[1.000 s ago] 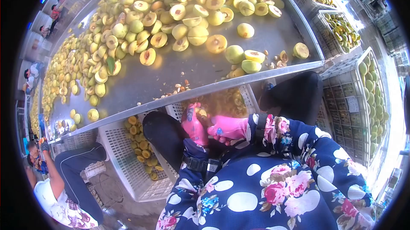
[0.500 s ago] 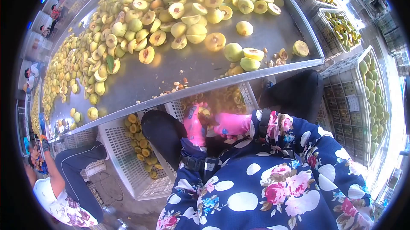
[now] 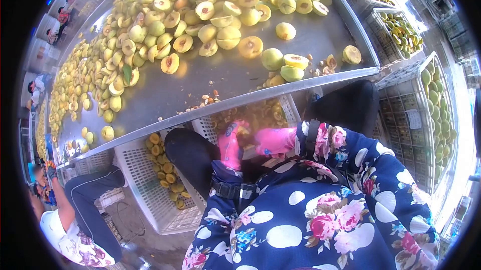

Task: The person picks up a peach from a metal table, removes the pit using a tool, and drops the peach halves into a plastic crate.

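Note:
My left hand (image 3: 231,146), in a pink patterned glove, is closed around a yellow peach half (image 3: 244,132) over the gap between my knees. Just right of it my right hand (image 3: 275,141), also in a pink glove, has its fingers curled. Whatever it grips is hidden from above. Below both hands a white crate (image 3: 204,127) holds more yellow fruit pieces. On the metal table (image 3: 165,92) in front lies a large heap of halved peaches (image 3: 205,32), some with pits showing.
Loose pits (image 3: 208,99) lie along the table's raised front edge (image 3: 220,110). A white crate (image 3: 150,210) with hollowed halves stands by my left knee. Stacked crates (image 3: 408,114) of fruit rise at my right. A co-worker's arm (image 3: 61,197) is at the left.
My right hand has turned slightly and drawn a little to the right. My left hand stays nearly in place with the peach half. The table's fruit looks unchanged.

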Available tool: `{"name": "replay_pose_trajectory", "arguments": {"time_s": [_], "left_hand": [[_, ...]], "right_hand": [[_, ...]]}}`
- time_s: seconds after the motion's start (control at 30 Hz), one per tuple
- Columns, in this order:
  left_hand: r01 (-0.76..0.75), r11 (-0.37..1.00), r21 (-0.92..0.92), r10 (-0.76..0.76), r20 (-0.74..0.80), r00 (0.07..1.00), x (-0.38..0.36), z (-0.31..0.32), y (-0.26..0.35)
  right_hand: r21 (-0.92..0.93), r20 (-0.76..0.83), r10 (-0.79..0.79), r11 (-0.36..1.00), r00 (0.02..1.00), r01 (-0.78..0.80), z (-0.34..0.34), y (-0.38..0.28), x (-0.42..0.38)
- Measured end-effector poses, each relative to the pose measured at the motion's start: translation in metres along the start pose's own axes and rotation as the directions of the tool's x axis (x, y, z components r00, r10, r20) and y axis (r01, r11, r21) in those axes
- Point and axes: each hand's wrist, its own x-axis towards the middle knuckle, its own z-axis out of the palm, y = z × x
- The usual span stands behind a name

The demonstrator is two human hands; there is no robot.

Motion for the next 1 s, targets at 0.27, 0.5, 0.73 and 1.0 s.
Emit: {"name": "replay_pose_trajectory", "arguments": {"time_s": [0.27, 0.5, 0.73, 1.0], "left_hand": [[-0.052, 0.991, -0.122, 0.043, -0.075, 0.996, -0.001, 0.017, 0.006], [-0.114, 0.978, -0.173, 0.119, 0.018, 0.993, 0.001, 0.015, -0.002], [-0.081, 0.989, -0.123, 0.081, -0.01, 0.997, -0.001, 0.013, -0.003], [-0.109, 0.968, -0.228, 0.097, -0.062, 0.993, -0.003, 0.014, 0.002]], "right_hand": [[0.635, 0.279, -0.18, 0.771, 0.943, -0.041, -0.002, 0.012, -0.004], [0.413, 0.152, -0.111, 0.91, 0.982, 0.039, -0.002, 0.006, -0.017], [0.54, 0.145, -0.153, 0.84, 0.978, 0.051, 0.008, 0.008, -0.014], [0.718, 0.224, -0.272, 0.696, 0.936, 0.03, 0.017, 0.004, -0.008]]}}
